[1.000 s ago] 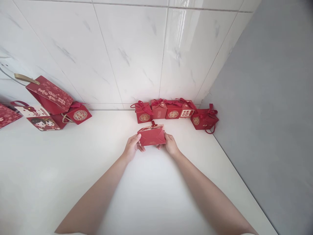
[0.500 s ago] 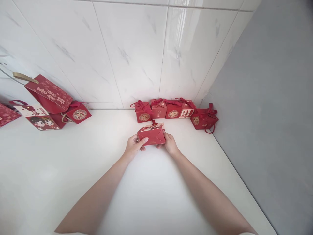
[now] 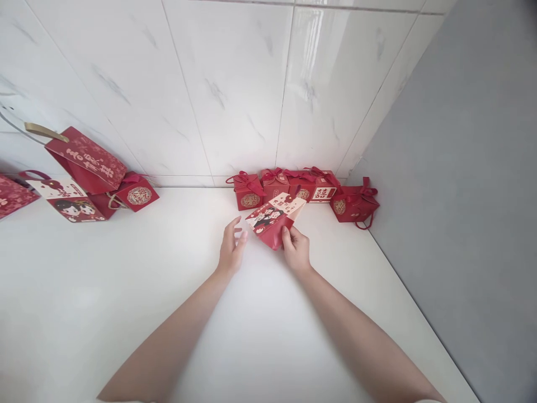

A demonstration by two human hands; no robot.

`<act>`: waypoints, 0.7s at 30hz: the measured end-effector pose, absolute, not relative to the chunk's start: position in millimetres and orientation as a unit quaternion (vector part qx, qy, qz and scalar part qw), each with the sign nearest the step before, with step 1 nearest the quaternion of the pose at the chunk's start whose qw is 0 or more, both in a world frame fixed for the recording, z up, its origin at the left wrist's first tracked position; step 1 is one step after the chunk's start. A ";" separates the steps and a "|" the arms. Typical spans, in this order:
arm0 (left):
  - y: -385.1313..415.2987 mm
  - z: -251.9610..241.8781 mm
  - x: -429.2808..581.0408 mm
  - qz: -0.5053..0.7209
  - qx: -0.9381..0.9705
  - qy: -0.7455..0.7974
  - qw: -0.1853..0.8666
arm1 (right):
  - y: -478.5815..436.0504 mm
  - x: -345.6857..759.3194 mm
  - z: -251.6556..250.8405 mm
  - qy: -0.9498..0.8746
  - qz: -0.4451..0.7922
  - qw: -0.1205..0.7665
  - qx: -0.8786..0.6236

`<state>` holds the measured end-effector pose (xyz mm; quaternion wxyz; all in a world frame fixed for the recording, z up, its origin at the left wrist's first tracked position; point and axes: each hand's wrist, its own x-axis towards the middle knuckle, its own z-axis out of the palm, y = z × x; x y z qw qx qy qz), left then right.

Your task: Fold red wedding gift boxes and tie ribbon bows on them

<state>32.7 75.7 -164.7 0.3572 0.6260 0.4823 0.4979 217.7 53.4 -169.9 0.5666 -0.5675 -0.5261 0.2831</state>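
Observation:
A red and cream gift box with printed cartoon figures is tilted above the white table, its picture side facing up and to the left. My right hand grips its lower right side, thumb on the near face. To the left of the box, my left hand has its fingers apart with nothing in them, close to the box's left corner but not touching. Just behind the held box, a small red box with a ribbon stands by the wall.
Several ribboned red boxes line the tiled wall; one red box sits at the right beside the grey panel. At the left are a red box with a tan handle, a cartoon-printed box and a small red box.
My left hand has let go of the gift box and moved slightly left. The box has turned in my right hand, so its cartoon side now shows instead of its plain red one.

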 end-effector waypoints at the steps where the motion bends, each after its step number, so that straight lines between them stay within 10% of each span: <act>1: 75.6 -165.4 33.3 0.495 0.652 0.450 0.357 | 52.3 216.8 -169.2 -0.544 0.259 0.564 -0.565; 14: 73.3 -155.4 31.1 0.587 0.599 0.443 0.316 | 54.1 218.9 -164.4 -0.606 0.094 0.598 -0.517; 21: 69.3 -149.3 35.7 0.485 0.591 0.393 0.512 | 40.0 217.7 -133.6 -0.691 -0.099 0.577 -0.423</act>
